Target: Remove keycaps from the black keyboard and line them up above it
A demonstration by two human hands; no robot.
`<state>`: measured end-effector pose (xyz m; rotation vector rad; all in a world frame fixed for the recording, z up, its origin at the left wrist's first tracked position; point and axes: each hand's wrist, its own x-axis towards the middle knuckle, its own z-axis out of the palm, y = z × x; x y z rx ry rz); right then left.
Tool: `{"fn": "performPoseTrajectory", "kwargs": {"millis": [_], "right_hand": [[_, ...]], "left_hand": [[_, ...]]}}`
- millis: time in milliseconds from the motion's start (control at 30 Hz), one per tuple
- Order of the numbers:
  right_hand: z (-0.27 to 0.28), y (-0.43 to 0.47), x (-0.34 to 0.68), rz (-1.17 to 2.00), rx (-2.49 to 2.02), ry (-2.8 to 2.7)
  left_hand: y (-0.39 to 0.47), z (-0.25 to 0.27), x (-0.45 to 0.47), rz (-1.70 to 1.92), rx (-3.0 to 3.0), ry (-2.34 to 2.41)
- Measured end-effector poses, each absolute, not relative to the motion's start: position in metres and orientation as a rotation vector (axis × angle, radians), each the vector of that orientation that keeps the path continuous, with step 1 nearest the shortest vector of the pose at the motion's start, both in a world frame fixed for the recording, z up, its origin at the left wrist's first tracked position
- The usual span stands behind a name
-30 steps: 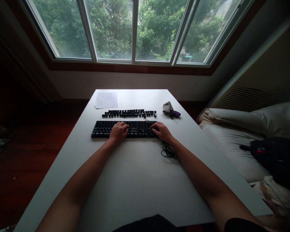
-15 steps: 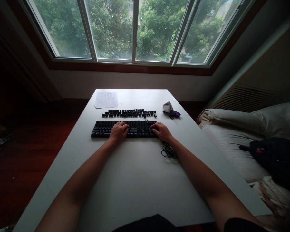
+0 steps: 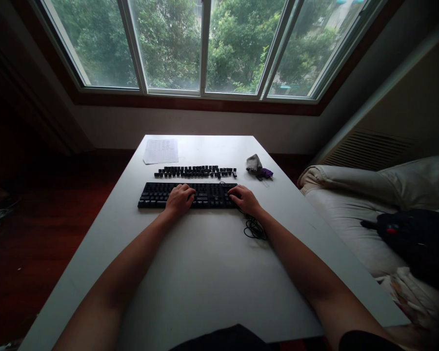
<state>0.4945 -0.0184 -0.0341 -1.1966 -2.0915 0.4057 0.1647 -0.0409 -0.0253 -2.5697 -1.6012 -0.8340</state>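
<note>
A black keyboard (image 3: pixel 212 201) lies lengthwise across the white table. My left hand (image 3: pixel 180 197) rests on top of its middle part, fingers bent and lying over the keys, with nothing visible in them. Over the right end, at the number keys, is my right hand (image 3: pixel 244 199); its thumb and forefinger show a small gap. The fingertips of both hands are partly hidden. Behind the keyboard, loose black keycaps (image 3: pixel 195 171) stand in uneven rows. A bundled black cable (image 3: pixel 254 228) lies beside my right wrist.
On the white table (image 3: pixel 212 273), a printed sheet of paper (image 3: pixel 161 151) lies at the back left. A grey and purple cloth bundle (image 3: pixel 258 168) sits at the back right. A light sofa (image 3: pixel 344 214) with a dark bag (image 3: pixel 413 239) is at the right, and a window (image 3: pixel 201 92) is ahead.
</note>
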Motion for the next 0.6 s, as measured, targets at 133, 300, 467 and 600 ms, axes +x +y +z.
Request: {"fn": "performPoseTrajectory", "kwargs": {"millis": [133,300,467,600], "right_hand": [[-0.032,-0.0201,0.4938,0.399,-1.196,-2.094],[-0.0319,-0.0209,0.4933,0.398,-1.193,-2.089],[-0.0344,-0.0209,0.4933,0.398,-1.184,-2.076],[-0.0356,-0.0206,0.4935,0.404,-1.191,-2.067]], "left_hand": [[-0.0408,-0.0261,0.1645,-0.843,-2.578,-1.6],[-0.041,-0.0256,0.1648,-0.82,-2.57,-1.601],[-0.0417,-0.0252,0.165,-0.811,-2.563,-1.599],[-0.0413,-0.0258,0.1648,-0.813,-2.563,-1.597]]}}
